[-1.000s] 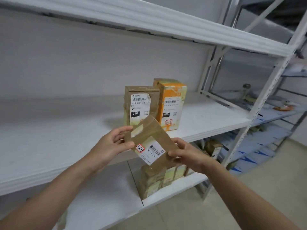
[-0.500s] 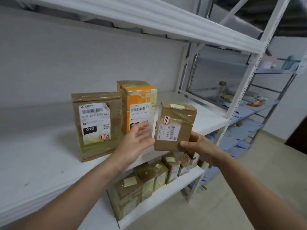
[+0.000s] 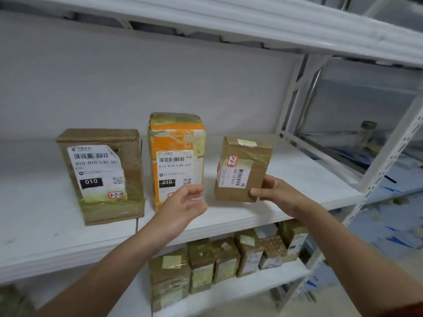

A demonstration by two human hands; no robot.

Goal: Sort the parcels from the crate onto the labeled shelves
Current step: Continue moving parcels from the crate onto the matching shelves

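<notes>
A small brown parcel with a red-edged tag reading 3-2-7 stands upright on the white middle shelf. My right hand grips its lower right corner, thumb on the front face. My left hand hovers to the parcel's left with relaxed fingers, holding nothing, in front of an orange parcel. A larger brown parcel tagged 3-2-5 stands further left on the same shelf.
Several small brown parcels line the lower shelf. The upper shelf runs overhead. A white upright post bounds the bay on the right, with a neighbouring rack behind it. The crate is out of view.
The small parcel went from tilted in both hands to upright on the middle shelf, right of the orange parcel. My left hand let go of it; my right hand still holds it.
</notes>
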